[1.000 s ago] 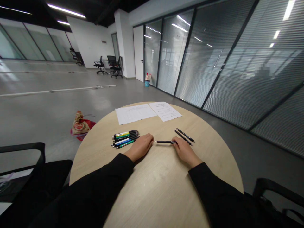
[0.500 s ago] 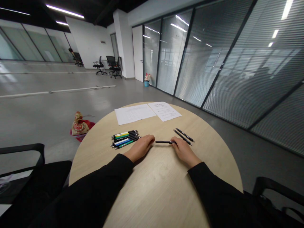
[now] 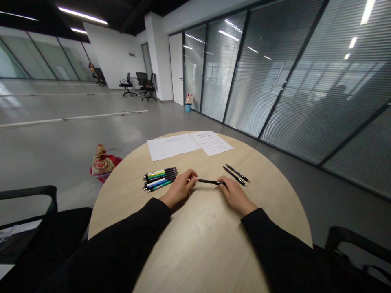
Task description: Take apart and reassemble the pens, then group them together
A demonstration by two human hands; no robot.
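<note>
**A black pen (image 3: pixel 211 182) between my left hand (image 3: pixel 180 188) and right hand (image 3: pixel 236 195)**

In the head view, I am holding the pen's end closed in my right fingers. My left fingers are very near its tip, but I cannot tell if they touch. On the round wooden table (image 3: pixel 210 232), a group of colored pens (image 3: pixel 160 179) lies beside my left hand, and two black pens (image 3: pixel 236 174) lie beyond my right.

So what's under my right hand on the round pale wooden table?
The slim black pen runs in beneath your right hand, its end hidden there. Anything else under the palm is covered; pale wood shows around it.
</note>
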